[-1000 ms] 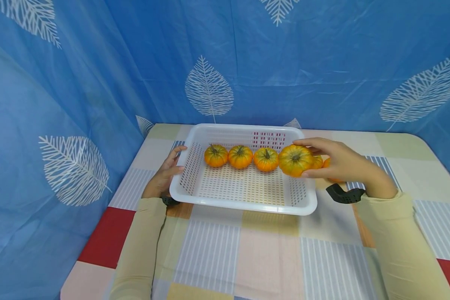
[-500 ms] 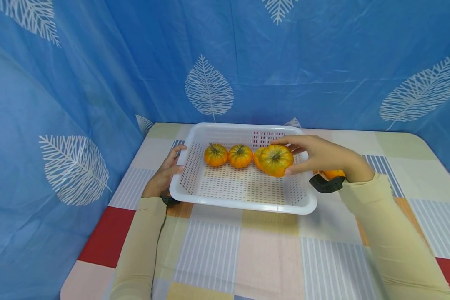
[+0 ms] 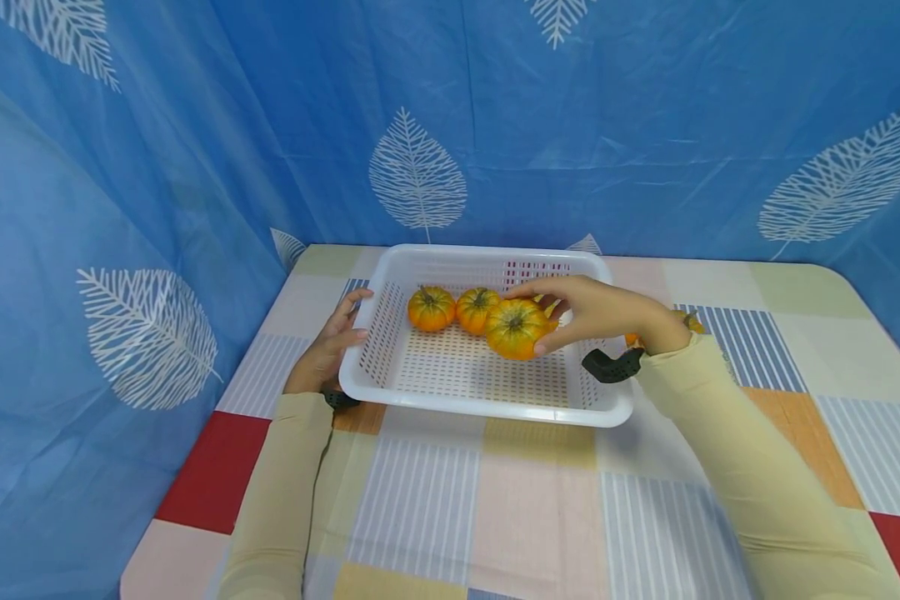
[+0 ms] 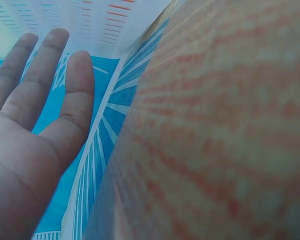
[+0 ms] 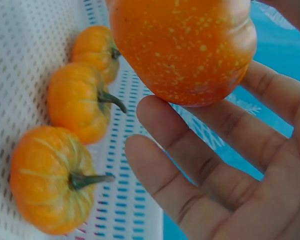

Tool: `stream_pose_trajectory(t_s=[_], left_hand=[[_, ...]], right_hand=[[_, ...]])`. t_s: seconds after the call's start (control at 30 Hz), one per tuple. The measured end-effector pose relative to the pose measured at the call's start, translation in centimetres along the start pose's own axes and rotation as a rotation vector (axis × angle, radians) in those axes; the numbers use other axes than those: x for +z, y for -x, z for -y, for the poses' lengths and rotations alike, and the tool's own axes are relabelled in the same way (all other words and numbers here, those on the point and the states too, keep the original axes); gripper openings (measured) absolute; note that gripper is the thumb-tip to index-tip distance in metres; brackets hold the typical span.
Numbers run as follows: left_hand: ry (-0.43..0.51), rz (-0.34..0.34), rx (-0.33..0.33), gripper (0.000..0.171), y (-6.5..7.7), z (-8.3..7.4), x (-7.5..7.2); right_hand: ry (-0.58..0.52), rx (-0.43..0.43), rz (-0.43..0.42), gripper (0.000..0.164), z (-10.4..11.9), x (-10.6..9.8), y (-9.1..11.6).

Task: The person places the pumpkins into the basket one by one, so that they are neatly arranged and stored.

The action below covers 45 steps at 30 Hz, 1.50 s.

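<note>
My right hand (image 3: 588,310) pinches a small orange pumpkin (image 3: 515,330) between thumb and fingers, over the white plastic basket (image 3: 487,412). Three more pumpkins stand in a row along the back inside the basket: a left one (image 3: 431,308), a middle one (image 3: 476,310) partly covered by the held pumpkin, and a right one mostly hidden behind it and my hand. The right wrist view shows all three, the nearest pumpkin (image 5: 52,180) with its green stem. My left hand (image 3: 326,350) rests against the basket's left side, its fingers (image 4: 80,95) fairly straight in the left wrist view.
Outside the basket at the right, more pumpkins (image 3: 693,322) lie on the checkered tablecloth (image 3: 540,508), partly hidden by my right wrist. A blue curtain (image 3: 540,167) with white leaf prints hangs behind the table and at the left.
My right hand has carried the pumpkin left, from the basket's right end to over its middle. The left hand and the basket stay in place.
</note>
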<state>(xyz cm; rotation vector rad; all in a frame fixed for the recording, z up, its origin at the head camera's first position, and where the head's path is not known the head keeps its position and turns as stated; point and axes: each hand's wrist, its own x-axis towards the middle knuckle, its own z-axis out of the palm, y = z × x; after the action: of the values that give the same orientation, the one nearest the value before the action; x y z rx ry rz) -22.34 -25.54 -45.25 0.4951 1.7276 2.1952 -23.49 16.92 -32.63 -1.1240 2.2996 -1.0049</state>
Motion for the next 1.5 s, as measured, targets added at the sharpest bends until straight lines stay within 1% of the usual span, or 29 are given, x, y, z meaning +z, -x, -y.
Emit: stream_pose_trajectory(t_s=[0.13,0.27,0.47,0.7,1.1,1.37,1.5], left_hand=[[-0.011,-0.004,-0.002,0.058,-0.1,0.2,-0.1],[-0.013,-0.002,0.000,0.058,-0.2,0.3,-0.2],[-0.019,0.000,0.003,0.059,-0.2,0.3,-0.4],[-0.011,0.012,0.017,0.058,-0.3,0.3,-0.4],[-0.013,0.009,0.020,0.058,-0.2,0.2,-0.3],[-0.007,0.004,0.019,0.058,-0.2,0.2,-0.3],[-0.013,0.004,0.025,0.058,-0.2,0.3,-0.4]], right_hand=[[-0.011,-0.016,0.011,0.072,-0.4,0.5,-1.1],[-0.030,-0.004,0.019,0.071,-0.6,1.0,-2.1],[-0.012,0.020,0.022,0.071,-0.4,1.9,-3.7],[-0.034,-0.011,0.064,0.069,-0.7,2.4,-5.4],[-0.056,0.055,0.107,0.074,-0.1,3.1,-7.6],[-0.121,0.089,0.179,0.076,-0.2,3.7,-9.1],[-0.147,0.089,0.195,0.076,-0.3,4.0,-9.6]])
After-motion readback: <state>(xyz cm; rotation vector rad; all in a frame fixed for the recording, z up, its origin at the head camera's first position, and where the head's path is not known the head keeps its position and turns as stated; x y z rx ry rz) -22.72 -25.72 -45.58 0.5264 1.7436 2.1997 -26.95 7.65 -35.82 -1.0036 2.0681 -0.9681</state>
